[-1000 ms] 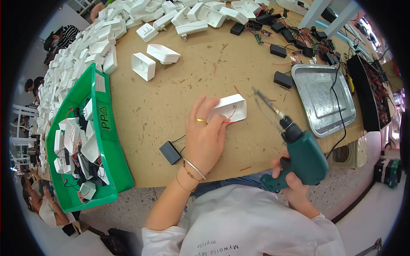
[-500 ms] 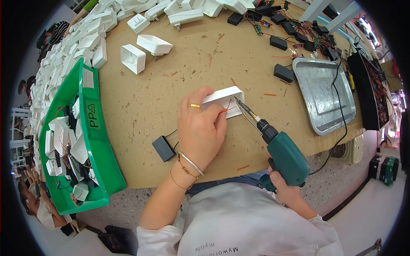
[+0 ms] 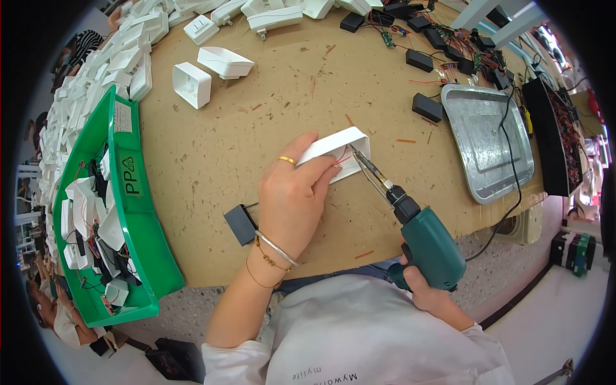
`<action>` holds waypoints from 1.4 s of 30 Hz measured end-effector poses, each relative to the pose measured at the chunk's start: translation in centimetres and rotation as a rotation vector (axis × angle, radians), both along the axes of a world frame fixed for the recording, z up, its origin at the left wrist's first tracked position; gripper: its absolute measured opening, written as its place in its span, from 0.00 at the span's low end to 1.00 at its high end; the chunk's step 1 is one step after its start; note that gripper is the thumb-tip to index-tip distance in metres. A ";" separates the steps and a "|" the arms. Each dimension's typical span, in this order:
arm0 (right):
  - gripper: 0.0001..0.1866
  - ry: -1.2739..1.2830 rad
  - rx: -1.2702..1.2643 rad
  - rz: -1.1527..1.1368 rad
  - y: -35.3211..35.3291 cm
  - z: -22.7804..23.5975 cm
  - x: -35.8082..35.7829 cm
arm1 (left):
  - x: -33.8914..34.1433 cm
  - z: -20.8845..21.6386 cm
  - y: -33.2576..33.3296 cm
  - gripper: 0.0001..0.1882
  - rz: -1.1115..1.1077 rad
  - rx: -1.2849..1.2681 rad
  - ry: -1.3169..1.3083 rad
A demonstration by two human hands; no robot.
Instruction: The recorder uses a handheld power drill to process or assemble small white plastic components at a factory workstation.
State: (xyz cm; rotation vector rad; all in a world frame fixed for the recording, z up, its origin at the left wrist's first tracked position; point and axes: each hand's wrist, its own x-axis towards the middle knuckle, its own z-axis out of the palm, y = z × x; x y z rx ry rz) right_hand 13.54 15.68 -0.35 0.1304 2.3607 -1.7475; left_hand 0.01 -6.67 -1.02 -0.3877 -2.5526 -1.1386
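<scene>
My left hand (image 3: pixel 292 205) is closed round a white plastic housing (image 3: pixel 350 138), held tilted on the table with its open side toward me. Thin red wires (image 3: pixel 343 156) run from by my thumb and forefinger into the housing; whether the fingertips pinch them is hard to tell. In my right hand (image 3: pixel 427 292) is a green soldering gun (image 3: pixel 431 247), gripped by its handle. Its metal tip reaches inside the housing's right end, close to the wire ends. A black box (image 3: pixel 240 225) with a thin cable lies on the table left of my wrist.
At left stands a green bin (image 3: pixel 151 256) of white housings and wired parts. White housings (image 3: pixel 102 70) are heaped behind it, and two loose ones (image 3: pixel 192 85) lie nearer. Black boxes (image 3: pixel 427 108) with wires and a metal tray (image 3: pixel 491 147) sit at right; the gun's cord crosses the tray.
My left hand has shifted slightly left, its fingers sitting lower on the housing. The housing is tilted a little more, and the gun's tip stays at its right end.
</scene>
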 end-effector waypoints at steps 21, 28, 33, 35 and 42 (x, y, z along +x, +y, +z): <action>0.11 -0.018 -0.150 -0.065 -0.3 0.4 -0.6 | -0.6 -0.1 1.4 0.04 -0.028 -0.129 0.182; 0.33 -0.154 -0.138 -0.068 0.0 0.5 -1.0 | -0.8 -0.5 1.6 0.04 -0.034 -0.037 0.094; 0.21 -0.017 -0.133 -0.074 0.2 -0.3 -1.0 | -0.8 -0.4 1.7 0.04 -0.033 -0.049 0.097; 0.09 0.077 -0.165 -0.084 0.3 -0.7 -1.1 | -0.9 -0.6 1.7 0.04 -0.023 -0.033 0.101; 0.13 0.145 -0.077 -0.100 0.2 -1.4 -1.1 | -0.9 -0.5 1.7 0.04 -0.031 -0.025 0.094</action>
